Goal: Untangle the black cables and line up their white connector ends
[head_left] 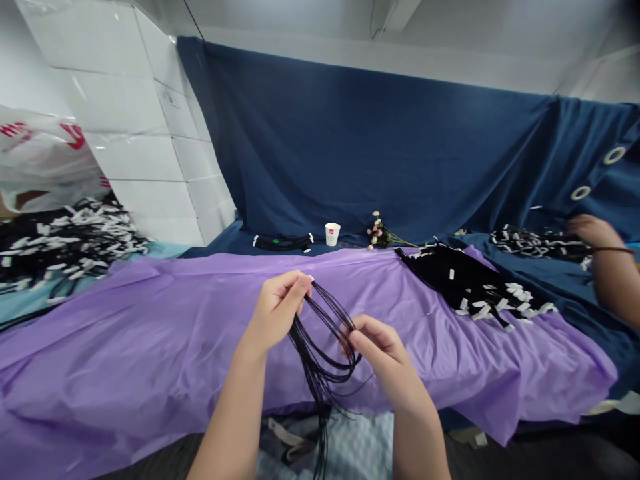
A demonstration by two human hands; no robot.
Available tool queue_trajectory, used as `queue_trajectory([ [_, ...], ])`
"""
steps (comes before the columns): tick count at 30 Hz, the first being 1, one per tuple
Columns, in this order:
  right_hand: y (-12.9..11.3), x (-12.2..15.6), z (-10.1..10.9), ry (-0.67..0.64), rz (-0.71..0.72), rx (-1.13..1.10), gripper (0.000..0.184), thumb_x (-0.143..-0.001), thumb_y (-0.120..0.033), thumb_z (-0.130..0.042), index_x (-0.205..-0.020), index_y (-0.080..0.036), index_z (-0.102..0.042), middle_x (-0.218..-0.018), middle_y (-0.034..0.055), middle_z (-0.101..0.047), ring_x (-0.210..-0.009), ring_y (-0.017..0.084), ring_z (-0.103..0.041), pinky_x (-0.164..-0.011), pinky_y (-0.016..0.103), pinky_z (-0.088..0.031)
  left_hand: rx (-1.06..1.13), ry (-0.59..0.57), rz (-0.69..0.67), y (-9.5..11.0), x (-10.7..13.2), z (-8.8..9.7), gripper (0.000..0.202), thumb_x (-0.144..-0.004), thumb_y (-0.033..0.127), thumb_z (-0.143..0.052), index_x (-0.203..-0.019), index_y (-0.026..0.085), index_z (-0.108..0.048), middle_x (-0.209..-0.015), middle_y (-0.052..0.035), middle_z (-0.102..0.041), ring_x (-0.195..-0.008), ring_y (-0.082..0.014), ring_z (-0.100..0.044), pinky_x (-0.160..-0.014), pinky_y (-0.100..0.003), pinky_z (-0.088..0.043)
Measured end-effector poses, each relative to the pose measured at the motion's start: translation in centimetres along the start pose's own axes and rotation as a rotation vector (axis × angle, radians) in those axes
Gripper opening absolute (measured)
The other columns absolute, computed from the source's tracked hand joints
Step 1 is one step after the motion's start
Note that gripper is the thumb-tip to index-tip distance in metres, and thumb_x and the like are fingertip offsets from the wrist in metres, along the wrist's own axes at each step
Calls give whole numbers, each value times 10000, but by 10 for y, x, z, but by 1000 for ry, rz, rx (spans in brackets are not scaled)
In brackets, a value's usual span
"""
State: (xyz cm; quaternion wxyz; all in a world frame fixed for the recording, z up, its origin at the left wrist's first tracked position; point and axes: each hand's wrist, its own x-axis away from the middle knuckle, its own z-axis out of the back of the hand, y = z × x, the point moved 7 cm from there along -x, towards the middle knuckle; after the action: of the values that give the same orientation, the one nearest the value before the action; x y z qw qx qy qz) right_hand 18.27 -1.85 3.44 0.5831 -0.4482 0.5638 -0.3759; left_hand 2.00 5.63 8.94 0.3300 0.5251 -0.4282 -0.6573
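My left hand pinches the top end of a bundle of thin black cords, with a small white tag at its fingertips. My right hand grips the same cords a little lower and to the right, where they bend into loops. The loose ends hang down past the front edge of the purple cloth toward my lap.
A pile of black cords with white tags lies to the right on the purple cloth. Another pile sits at far left, a third at far right, where another person's arm reaches. A paper cup, small flowers and blue drape stand behind.
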Motion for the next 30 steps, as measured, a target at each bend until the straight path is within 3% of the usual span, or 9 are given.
queue_trajectory([
  [4, 4, -5, 5, 126, 46, 12, 380, -926, -517, -585, -767, -172, -605, -636, -10, -542, -595, 117, -509, -595, 237, -434, 129, -10, 132, -11, -3, -6, 481, -831, 575, -659, -625, 159, -532, -453, 41, -401, -418, -61, -325, -435, -193, -221],
  [9, 11, -10, 10, 281, 120, 119, 350, -931, -496, -579, -851, -165, -660, -616, -22, -512, -558, 111, -471, -535, 230, -386, 305, -47, 337, -25, -3, -21, 564, -738, 677, -674, -621, 200, -395, -417, 102, -235, -363, -36, -185, -395, -178, -211],
  [13, 9, -11, 27, 471, 210, 225, 349, -931, -487, -571, -836, -166, -669, -619, -16, -515, -548, 115, -440, -515, 238, -359, 373, -112, 456, -34, 1, -30, 592, -666, 696, -733, -635, 198, -413, -431, 101, -265, -354, -28, -184, -362, -168, -184],
  [21, -2, -4, 57, 750, 359, 387, 262, -946, -398, -575, -886, -175, -698, -830, 58, -665, -779, 181, -598, -765, 309, -465, 392, -219, 582, -43, 16, -47, 552, -668, 646, -797, -687, 151, -553, -410, 74, -354, -349, -20, -197, -344, -149, -144],
  [24, 0, -3, 58, 752, 352, 383, 261, -938, -399, -588, -888, -167, -698, -824, 61, -668, -751, 176, -604, -719, 301, -478, 418, -172, 592, -46, 14, -48, 550, -654, 642, -809, -703, 156, -556, -415, 81, -351, -349, -23, -208, -338, -146, -172],
  [28, 3, -6, 53, 611, 302, 332, 252, -904, -412, -639, -915, -165, -688, -714, 16, -616, -569, 123, -542, -523, 241, -442, 470, -58, 582, -54, 8, -41, 533, -646, 606, -829, -717, 166, -537, -423, 112, -279, -348, -23, -199, -333, -140, -189],
  [30, 3, -6, 50, 541, 283, 314, 245, -875, -400, -680, -976, -176, -680, -765, 11, -613, -568, 108, -537, -501, 222, -440, 497, -4, 573, -57, 6, -37, 508, -669, 586, -824, -728, 166, -545, -418, 113, -278, -335, -26, -203, -325, -142, -185],
])
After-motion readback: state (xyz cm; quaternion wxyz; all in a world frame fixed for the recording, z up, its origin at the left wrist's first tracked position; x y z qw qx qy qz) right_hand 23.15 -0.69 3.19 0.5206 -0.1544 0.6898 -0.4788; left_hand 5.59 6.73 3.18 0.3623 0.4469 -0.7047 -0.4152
